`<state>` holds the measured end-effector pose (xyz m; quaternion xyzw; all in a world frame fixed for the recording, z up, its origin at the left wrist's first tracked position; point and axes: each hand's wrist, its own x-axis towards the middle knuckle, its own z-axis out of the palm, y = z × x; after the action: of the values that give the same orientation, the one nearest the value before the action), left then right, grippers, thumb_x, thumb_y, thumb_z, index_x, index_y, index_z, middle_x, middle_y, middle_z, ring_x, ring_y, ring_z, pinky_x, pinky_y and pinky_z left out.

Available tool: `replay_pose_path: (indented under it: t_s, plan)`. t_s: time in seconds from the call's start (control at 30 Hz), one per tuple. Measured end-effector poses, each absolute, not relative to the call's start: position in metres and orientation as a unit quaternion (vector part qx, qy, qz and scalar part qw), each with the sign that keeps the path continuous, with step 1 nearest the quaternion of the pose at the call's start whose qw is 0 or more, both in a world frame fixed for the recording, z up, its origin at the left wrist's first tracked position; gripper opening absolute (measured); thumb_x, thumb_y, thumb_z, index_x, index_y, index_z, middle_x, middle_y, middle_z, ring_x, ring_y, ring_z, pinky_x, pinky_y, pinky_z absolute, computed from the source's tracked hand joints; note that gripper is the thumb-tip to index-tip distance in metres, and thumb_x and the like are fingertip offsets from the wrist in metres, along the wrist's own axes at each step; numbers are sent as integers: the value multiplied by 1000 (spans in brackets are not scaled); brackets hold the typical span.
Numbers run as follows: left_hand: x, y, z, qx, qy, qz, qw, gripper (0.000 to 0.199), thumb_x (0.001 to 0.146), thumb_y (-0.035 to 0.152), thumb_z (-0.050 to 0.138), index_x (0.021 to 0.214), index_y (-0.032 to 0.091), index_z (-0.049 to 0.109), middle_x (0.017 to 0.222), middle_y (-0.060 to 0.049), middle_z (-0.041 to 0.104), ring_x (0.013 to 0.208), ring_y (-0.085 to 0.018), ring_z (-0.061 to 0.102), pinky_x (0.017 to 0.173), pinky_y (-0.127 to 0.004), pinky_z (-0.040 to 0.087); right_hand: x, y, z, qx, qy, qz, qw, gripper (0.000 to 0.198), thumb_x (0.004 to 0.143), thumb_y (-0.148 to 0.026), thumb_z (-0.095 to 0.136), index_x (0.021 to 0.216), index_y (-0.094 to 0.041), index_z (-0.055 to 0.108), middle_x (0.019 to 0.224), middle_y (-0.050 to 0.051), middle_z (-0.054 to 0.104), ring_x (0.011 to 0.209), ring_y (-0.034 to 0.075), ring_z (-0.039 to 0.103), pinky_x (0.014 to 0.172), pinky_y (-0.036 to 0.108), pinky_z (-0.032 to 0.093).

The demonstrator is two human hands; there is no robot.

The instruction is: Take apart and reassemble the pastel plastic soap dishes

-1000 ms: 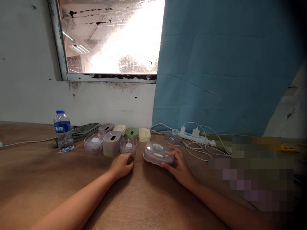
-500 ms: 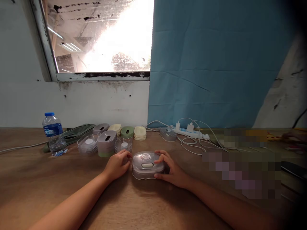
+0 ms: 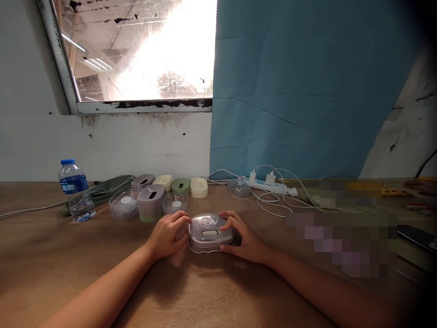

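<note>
An oval mauve-grey plastic box (image 3: 205,242) with a clear cover, a round label and a slot in its top stands on the wooden table in front of me. My right hand (image 3: 244,239) grips its right end, thumb low at the front and fingers on the top and back. At the left end, my left hand (image 3: 170,234) has its bent fingertips against the cover's edge, thumb tucked below. Just behind my left hand is a clear plastic container (image 3: 175,200) with a white round label.
Along the back stand a mauve-and-green slotted box (image 3: 151,205), cream stacked trays (image 3: 198,187), a green box (image 3: 180,186) and more clear covers (image 3: 124,202). A water bottle (image 3: 75,191) is on the left. Another covered box (image 3: 238,189) sits near a power strip (image 3: 269,186) with loose white cables.
My left hand has moved slightly right, up to the left end of the box. My right hand keeps its hold. The view has tilted slightly.
</note>
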<state>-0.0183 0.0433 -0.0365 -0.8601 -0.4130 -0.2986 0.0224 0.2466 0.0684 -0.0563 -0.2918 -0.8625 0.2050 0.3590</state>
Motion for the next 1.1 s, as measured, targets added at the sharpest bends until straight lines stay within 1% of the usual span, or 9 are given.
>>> replay_pose_path:
  t_s: [0.1, 0.2, 0.37, 0.5, 0.63, 0.77, 0.87, 0.97, 1.1]
  plan:
    - [-19, 42, -34, -874, -389, -290, 24, 34, 69, 16, 48, 102, 21, 53, 108, -6, 56, 92, -19, 56, 83, -29, 44, 247, 67, -56, -273, -871, 185, 364, 33, 70, -36, 69, 94, -20, 54, 127, 11, 38, 122, 27, 36, 98, 41, 34]
    - [-19, 41, -35, -878, -368, -302, 44, 35, 73, 19, 49, 108, 20, 49, 110, -8, 55, 94, -20, 55, 83, -30, 44, 247, 66, -56, -259, -868, 170, 389, 31, 72, -36, 67, 96, -22, 54, 128, 10, 38, 122, 26, 37, 98, 40, 35]
    - [-18, 39, -40, -846, -337, -387, 146, 30, 79, 19, 48, 108, 18, 43, 102, -9, 55, 90, -19, 55, 80, -31, 46, 246, 70, -57, -289, -805, 171, 490, 31, 77, -39, 63, 103, -26, 53, 124, 7, 45, 118, 24, 42, 98, 39, 37]
    - [-16, 37, -41, -854, -275, -383, 221, 27, 77, 16, 49, 105, 18, 45, 91, -8, 58, 81, -17, 56, 75, -31, 47, 248, 82, -61, -342, -705, 270, 560, 36, 77, -48, 60, 106, -27, 52, 113, 5, 55, 100, 23, 55, 87, 37, 46]
    - [-14, 35, -41, -868, -229, -357, 258, 25, 76, 13, 48, 101, 18, 52, 88, -7, 62, 78, -17, 57, 77, -33, 46, 251, 95, -63, -385, -605, 334, 612, 39, 77, -57, 53, 96, -24, 56, 95, 4, 61, 76, 20, 61, 74, 36, 51]
    - [-14, 36, -44, -864, -220, -350, 287, 28, 77, 15, 47, 104, 20, 53, 93, -5, 64, 87, -17, 59, 86, -33, 43, 251, 98, -63, -391, -577, 335, 634, 36, 73, -56, 57, 85, -22, 55, 79, 3, 60, 66, 19, 59, 63, 33, 51]
    - [-16, 37, -46, -853, -187, -365, 322, 34, 77, 18, 49, 111, 18, 53, 100, -6, 65, 102, -18, 55, 94, -34, 39, 247, 91, -61, -392, -576, 333, 635, 34, 71, -51, 61, 89, -23, 57, 81, 3, 61, 71, 20, 59, 61, 31, 49]
    - [-15, 35, -44, -864, -145, -340, 341, 38, 78, 20, 50, 116, 18, 52, 108, -5, 63, 117, -20, 46, 101, -35, 33, 242, 86, -60, -394, -585, 341, 622, 34, 67, -46, 67, 92, -24, 58, 83, 4, 62, 70, 20, 60, 56, 29, 48]
    - [-11, 28, -40, -863, -113, -328, 368, 37, 79, 20, 51, 116, 24, 51, 118, -1, 60, 124, -19, 40, 104, -35, 29, 241, 85, -60, -403, -591, 365, 596, 33, 65, -47, 68, 86, -21, 61, 75, 2, 62, 54, 15, 56, 47, 27, 45]
